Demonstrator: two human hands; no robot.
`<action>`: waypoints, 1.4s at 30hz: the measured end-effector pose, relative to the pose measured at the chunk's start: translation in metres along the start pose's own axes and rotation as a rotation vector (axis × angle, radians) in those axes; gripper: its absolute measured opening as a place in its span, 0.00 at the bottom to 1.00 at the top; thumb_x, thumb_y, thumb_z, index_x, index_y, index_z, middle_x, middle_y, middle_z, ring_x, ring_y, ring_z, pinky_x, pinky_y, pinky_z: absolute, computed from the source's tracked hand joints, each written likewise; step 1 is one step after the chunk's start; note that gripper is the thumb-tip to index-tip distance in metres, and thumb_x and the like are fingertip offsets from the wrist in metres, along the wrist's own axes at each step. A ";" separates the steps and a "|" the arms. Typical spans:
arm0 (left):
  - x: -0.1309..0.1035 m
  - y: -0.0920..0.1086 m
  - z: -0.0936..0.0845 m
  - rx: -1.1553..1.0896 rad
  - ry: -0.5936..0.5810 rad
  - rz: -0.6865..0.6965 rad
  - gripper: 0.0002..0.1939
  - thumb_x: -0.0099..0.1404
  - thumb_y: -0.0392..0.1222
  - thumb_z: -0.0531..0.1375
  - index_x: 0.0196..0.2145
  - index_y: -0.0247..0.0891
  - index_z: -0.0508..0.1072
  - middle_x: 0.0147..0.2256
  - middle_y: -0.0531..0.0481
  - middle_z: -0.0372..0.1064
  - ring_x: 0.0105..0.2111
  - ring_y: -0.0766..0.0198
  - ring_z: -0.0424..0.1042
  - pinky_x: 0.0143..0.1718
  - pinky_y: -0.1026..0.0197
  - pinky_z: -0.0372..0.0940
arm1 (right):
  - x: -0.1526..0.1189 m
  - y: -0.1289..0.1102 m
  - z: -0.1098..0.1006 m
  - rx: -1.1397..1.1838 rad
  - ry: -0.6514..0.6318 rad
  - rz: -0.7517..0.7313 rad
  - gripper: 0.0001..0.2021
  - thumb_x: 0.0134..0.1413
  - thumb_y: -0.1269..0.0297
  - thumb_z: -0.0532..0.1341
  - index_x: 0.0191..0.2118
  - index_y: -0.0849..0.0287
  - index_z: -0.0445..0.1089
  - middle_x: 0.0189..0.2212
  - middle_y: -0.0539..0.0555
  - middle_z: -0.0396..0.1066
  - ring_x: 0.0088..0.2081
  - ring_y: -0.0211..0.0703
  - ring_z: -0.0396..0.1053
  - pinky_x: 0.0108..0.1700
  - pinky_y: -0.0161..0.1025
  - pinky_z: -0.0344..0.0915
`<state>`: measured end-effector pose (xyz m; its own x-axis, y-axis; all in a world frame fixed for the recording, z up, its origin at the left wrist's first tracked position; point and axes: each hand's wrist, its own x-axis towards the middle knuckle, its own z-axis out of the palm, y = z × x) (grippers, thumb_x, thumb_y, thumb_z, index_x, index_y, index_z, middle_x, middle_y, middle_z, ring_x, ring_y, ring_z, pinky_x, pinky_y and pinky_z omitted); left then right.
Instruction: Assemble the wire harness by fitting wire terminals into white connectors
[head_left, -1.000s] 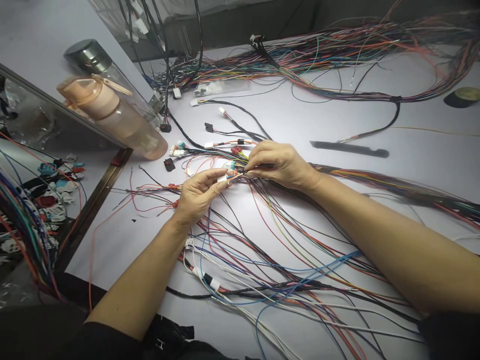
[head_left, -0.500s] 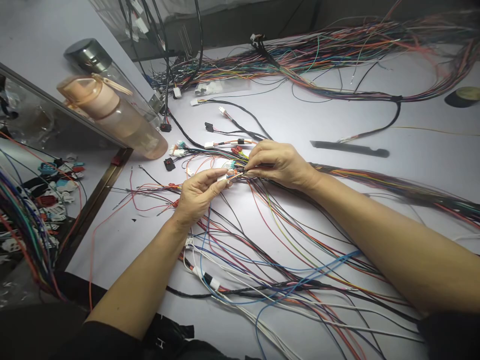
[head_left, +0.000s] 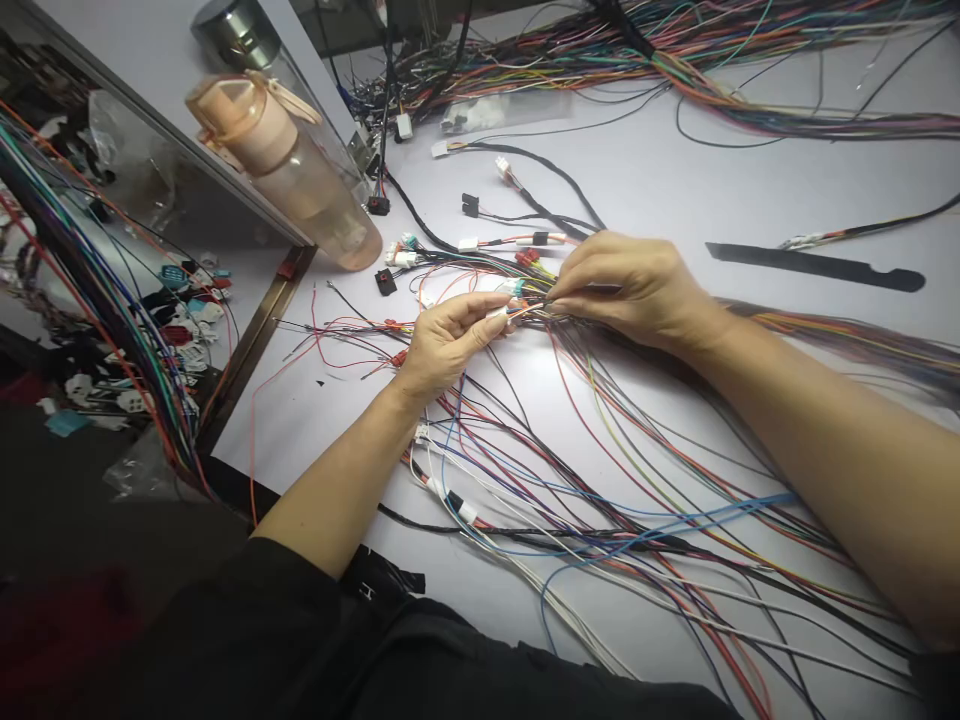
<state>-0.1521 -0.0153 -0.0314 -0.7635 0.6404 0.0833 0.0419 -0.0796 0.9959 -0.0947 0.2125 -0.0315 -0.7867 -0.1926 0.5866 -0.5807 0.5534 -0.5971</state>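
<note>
My left hand [head_left: 457, 338] pinches a small white connector [head_left: 498, 318] with wires running out to the right. Close beside it, the thumb and fingers of my right hand [head_left: 622, 285] are pressed together on the thin wires leading from that connector. Under and around both hands lies a bundle of colored wires [head_left: 600, 420]. A red connector [head_left: 527, 258] and a teal one [head_left: 514, 287] sit just by the fingertips. More white connectors [head_left: 405, 258] and a black connector [head_left: 385, 281] lie left of the hands.
A peach bottle [head_left: 300, 180] stands at the left, with a dark-capped bottle [head_left: 240, 35] behind it. Thick wire bundles [head_left: 510, 70] cross the back. A flat black strip [head_left: 814, 268] lies at the right. Loose connectors [head_left: 127, 380] fill a lower area at the far left.
The view has shifted, so the table and its contents appear farther right and higher. Both hands keep their pinch on the connector and wires, with little visible change between them.
</note>
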 end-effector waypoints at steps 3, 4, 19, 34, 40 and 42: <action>0.000 -0.001 -0.002 -0.001 -0.028 0.015 0.14 0.59 0.46 0.68 0.42 0.41 0.77 0.37 0.47 0.75 0.37 0.57 0.75 0.45 0.51 0.71 | 0.000 0.000 0.000 -0.005 0.004 -0.008 0.07 0.56 0.59 0.63 0.33 0.54 0.77 0.31 0.53 0.72 0.35 0.42 0.70 0.39 0.42 0.67; 0.000 -0.001 -0.002 -0.002 -0.031 0.018 0.14 0.59 0.46 0.68 0.42 0.41 0.77 0.37 0.47 0.75 0.37 0.57 0.75 0.45 0.51 0.71 | 0.000 0.000 0.000 -0.007 0.003 -0.007 0.07 0.56 0.59 0.63 0.34 0.54 0.77 0.31 0.52 0.72 0.35 0.42 0.70 0.39 0.41 0.67; 0.002 -0.002 -0.002 -0.036 -0.034 0.024 0.13 0.60 0.44 0.67 0.42 0.38 0.77 0.37 0.45 0.75 0.34 0.61 0.75 0.41 0.58 0.72 | 0.001 0.001 -0.001 -0.001 -0.005 -0.015 0.07 0.57 0.59 0.63 0.33 0.56 0.76 0.31 0.53 0.72 0.35 0.40 0.69 0.39 0.40 0.67; 0.002 -0.001 -0.005 -0.023 -0.031 0.013 0.13 0.61 0.40 0.66 0.44 0.39 0.76 0.43 0.43 0.75 0.37 0.61 0.75 0.44 0.58 0.72 | 0.003 0.005 -0.001 0.013 -0.001 -0.111 0.06 0.58 0.64 0.63 0.35 0.61 0.74 0.32 0.54 0.72 0.36 0.36 0.68 0.39 0.36 0.66; 0.002 -0.001 -0.005 -0.009 -0.032 0.011 0.13 0.61 0.39 0.66 0.45 0.40 0.76 0.43 0.44 0.75 0.37 0.61 0.76 0.45 0.57 0.72 | 0.004 0.005 -0.001 0.012 0.006 -0.125 0.06 0.57 0.64 0.63 0.34 0.61 0.74 0.31 0.54 0.72 0.36 0.36 0.68 0.39 0.36 0.66; 0.003 -0.001 -0.005 -0.006 -0.036 0.018 0.13 0.61 0.39 0.66 0.44 0.40 0.77 0.42 0.44 0.75 0.37 0.62 0.76 0.46 0.58 0.72 | 0.004 0.005 -0.001 0.021 0.004 -0.126 0.06 0.57 0.64 0.63 0.34 0.61 0.74 0.31 0.54 0.72 0.35 0.36 0.68 0.39 0.36 0.67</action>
<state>-0.1573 -0.0175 -0.0322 -0.7392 0.6656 0.1027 0.0515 -0.0962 0.9940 -0.1008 0.2151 -0.0317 -0.7063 -0.2563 0.6598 -0.6793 0.5076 -0.5300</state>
